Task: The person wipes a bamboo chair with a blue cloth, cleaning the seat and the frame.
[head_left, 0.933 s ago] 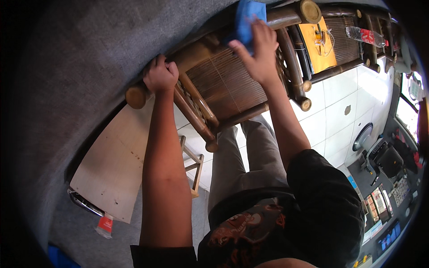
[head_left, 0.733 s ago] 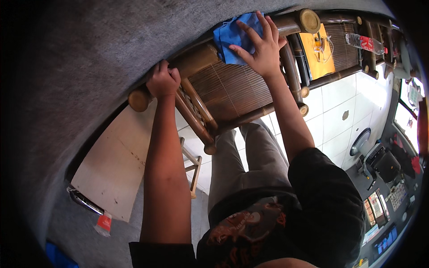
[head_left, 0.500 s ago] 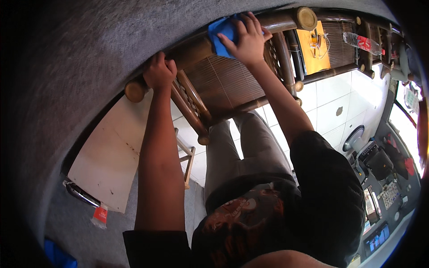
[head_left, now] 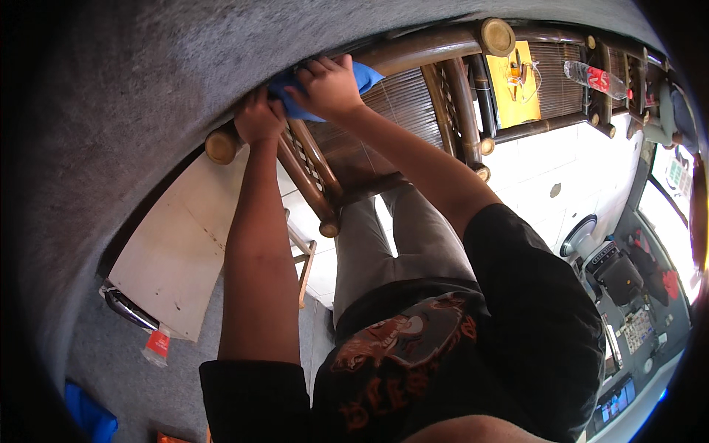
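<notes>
My right hand (head_left: 331,90) presses a folded blue cloth (head_left: 367,76) over the thick top rail (head_left: 421,53) of a brown bamboo chair. Its fingers curl over the far side of the rail. Just left of it, my left hand (head_left: 258,119) grips the same rail near its round cut end (head_left: 221,146), and the two hands almost meet. Part of the cloth lies hidden under the right hand. Below the rail is the chair's slatted seat (head_left: 402,103), with bamboo side bars on both sides.
To the right, a second bamboo seat bears a yellow folder (head_left: 508,103), glasses (head_left: 526,74) and a clear bottle (head_left: 597,78) with a red label. A white board or tabletop (head_left: 173,244) is at left. Grey wall runs close behind the rail. A fan (head_left: 580,235) stands at far right.
My right hand has slid left along the rail with the blue cloth, from near the middle to beside my left hand. The left hand keeps its grip on the rail.
</notes>
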Motion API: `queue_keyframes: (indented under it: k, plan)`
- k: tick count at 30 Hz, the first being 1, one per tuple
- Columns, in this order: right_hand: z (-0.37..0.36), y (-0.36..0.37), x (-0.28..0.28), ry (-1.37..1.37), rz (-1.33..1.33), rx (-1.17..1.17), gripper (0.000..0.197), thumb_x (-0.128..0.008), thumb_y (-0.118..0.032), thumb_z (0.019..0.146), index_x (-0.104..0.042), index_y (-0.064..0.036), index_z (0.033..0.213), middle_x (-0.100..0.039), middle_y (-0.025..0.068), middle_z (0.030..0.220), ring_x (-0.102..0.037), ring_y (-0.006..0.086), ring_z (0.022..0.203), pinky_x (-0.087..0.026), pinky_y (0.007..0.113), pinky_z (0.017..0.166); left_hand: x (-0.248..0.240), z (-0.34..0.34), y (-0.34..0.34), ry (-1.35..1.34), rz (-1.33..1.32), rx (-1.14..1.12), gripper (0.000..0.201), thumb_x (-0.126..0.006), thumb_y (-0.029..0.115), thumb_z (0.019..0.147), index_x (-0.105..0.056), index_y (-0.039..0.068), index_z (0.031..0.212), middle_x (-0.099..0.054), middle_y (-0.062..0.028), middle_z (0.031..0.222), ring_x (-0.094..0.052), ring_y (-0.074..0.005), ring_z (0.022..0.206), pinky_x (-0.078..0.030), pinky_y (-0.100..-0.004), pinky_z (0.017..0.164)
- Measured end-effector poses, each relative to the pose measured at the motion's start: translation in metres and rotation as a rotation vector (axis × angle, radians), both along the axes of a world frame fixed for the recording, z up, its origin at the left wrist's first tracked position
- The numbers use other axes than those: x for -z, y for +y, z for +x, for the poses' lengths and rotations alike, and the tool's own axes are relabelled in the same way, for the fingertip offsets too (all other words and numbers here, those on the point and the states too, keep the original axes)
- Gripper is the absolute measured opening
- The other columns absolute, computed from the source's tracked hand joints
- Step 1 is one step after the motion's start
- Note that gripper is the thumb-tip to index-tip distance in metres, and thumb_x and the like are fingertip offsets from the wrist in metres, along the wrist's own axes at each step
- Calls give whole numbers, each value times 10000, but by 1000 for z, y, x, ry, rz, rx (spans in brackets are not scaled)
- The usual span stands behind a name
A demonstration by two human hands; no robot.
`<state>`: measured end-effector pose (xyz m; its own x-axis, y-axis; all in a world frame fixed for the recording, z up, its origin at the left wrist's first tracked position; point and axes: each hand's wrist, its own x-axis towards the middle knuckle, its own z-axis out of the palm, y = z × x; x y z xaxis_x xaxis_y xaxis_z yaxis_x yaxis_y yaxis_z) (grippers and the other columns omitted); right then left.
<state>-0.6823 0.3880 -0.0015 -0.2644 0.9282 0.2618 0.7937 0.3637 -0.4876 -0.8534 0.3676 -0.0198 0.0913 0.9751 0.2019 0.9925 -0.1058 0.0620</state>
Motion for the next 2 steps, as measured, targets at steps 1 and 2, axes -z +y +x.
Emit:
queue_keyframes:
  k: [1, 2]
  plan:
    - [8, 2, 4, 32, 74, 28, 393, -624, -487, 707, -639, -99, 768, -626, 62, 819, -580, 210, 794, -342, 416, 720, 1, 4, 2, 21, -60, -14, 329, -478, 298, 692, -633, 136, 933, -616, -128, 809, -608, -344, 643, -509, -453, 583]
    - [15, 1, 0, -15, -12, 54, 380, -645, -472, 690, -665, -122, 838, -632, 66, 831, -587, 199, 817, -338, 436, 713, -1, 0, -1, 57, -127, -34, 341, -483, 307, 694, -634, 135, 948, -621, -129, 834, -613, -348, 664, -511, -451, 595]
